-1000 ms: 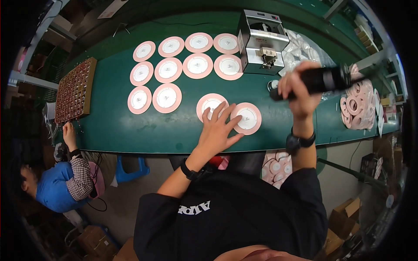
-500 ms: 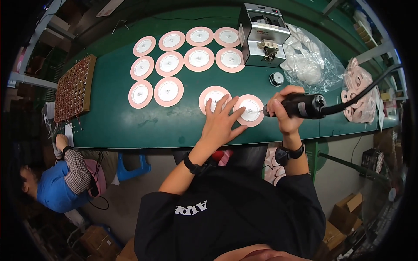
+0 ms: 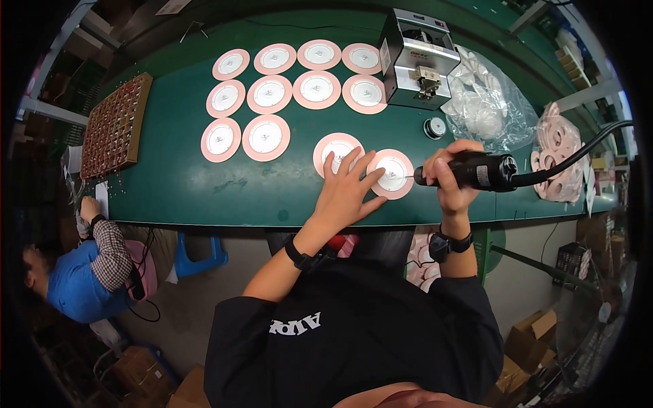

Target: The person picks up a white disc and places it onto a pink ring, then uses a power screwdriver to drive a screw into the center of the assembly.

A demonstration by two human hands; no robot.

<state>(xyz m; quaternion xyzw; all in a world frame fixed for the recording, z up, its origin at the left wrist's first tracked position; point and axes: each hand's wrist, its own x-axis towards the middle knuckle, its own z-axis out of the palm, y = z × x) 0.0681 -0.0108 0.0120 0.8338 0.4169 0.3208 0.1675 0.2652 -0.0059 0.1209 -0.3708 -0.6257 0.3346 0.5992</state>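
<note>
My left hand [image 3: 343, 194] lies with its fingers spread over two round pink-rimmed discs with white centres. Its fingertips touch the left disc [image 3: 330, 145] and the near edge of the right disc [image 3: 400, 185]. In my right hand [image 3: 454, 192] is a black corded electric screwdriver [image 3: 484, 171], held level with the fingers wrapped round its body. The thin bit points left and its tip is over the right part of the right disc. Whether the tip touches a screw is too small to tell.
Several similar discs [image 3: 270, 94] lie in rows on the green table [image 3: 204, 194]. At the back stands a boxy metal machine [image 3: 422, 61], with a small round silver-topped part [image 3: 434, 128] before it. Bags of parts [image 3: 484, 112] lie right. A gridded tray [image 3: 115, 129] and a co-worker [image 3: 85, 279] are left.
The whole view has shifted slightly. Both hands keep their places by the two discs, and the screwdriver's nose sits a touch farther right of the right disc.
</note>
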